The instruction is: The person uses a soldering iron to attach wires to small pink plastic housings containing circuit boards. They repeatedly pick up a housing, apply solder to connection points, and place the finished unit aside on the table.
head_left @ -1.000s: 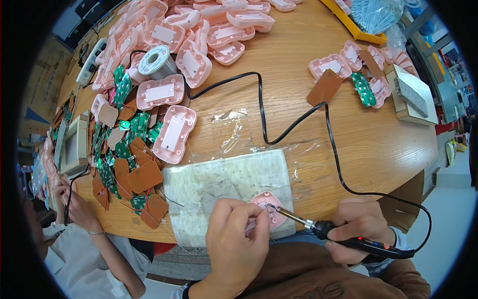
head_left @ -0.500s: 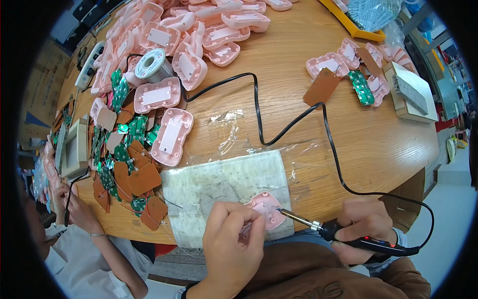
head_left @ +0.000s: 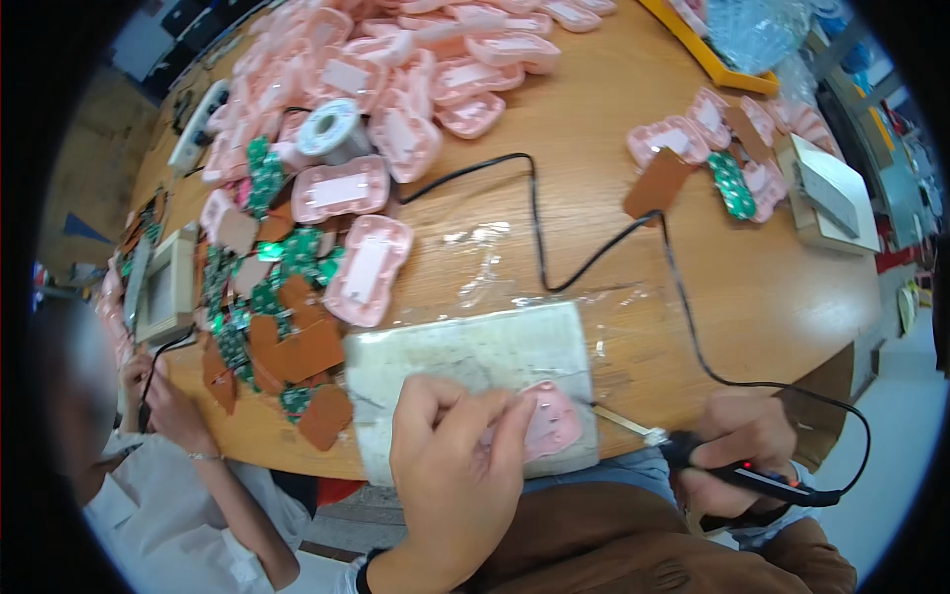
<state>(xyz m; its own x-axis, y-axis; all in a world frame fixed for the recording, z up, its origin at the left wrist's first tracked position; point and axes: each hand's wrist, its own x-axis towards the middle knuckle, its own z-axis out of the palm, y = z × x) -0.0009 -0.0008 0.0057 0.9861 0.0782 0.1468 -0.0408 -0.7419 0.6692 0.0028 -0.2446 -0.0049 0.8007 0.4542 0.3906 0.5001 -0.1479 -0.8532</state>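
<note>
My left hand pinches a pink plastic housing half by its left side, above the pale work mat. The fingers cover part of that housing. In my right hand is a black-handled soldering iron with a small red light on its grip. Its metal tip points left and stands a little apart from the housing's right edge. A black cord leads from the iron's rear end and loops back across the table.
Green circuit boards and brown boards lie heaped left of the mat. Behind them stand a solder wire spool and a big pile of pink housings. A co-worker's hand is at far left; a whitish box stands far right.
The soldering iron's tip has drawn back right, off the pink housing. My left hand still grips the housing. The whole view has shifted slightly, with some blur.
</note>
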